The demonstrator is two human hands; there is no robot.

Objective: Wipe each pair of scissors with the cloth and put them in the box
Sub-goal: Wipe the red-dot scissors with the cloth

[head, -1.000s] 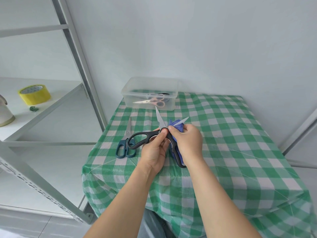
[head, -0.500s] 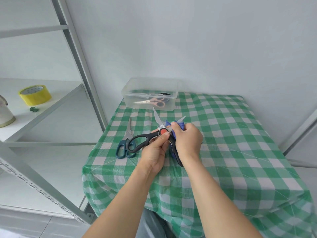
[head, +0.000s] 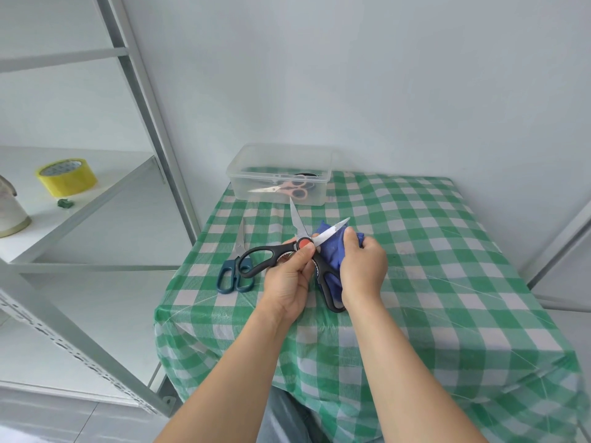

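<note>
Presently the black scissors (head: pixel 303 243) are held clear of the worktop (head: pixel 447 266), above its left half, with the blades spread wide and pointing towards the far edge. The left hand (head: pixel 286 282) has its grip closed at the pivot, thumb and fingers pinching just beside the red button. The right hand (head: pixel 363 266) has its grip curled round the bunched blue cloth (head: pixel 331 255), which is pressed against the right blade.

Assessment: these look like stout kitchen scissors, stiff and fairly heavy, with bare metal that is likely slick and sharp at the edges and tips. The pivot and the black handles are the safe places to hold. The cloth is soft and should shield the fingers, provided it stays between skin and blade.

The box (head: pixel 238 183) stands at the far left corner, open, with pink scissors (head: pixel 287 188) already inside. Teal scissors (head: pixel 232 265) lie near the left edge, just beside the black handle loop. The route to the box looks open, though the spread tips point straight at its front wall. Closing the blades before the transfer would be prudent.
</note>
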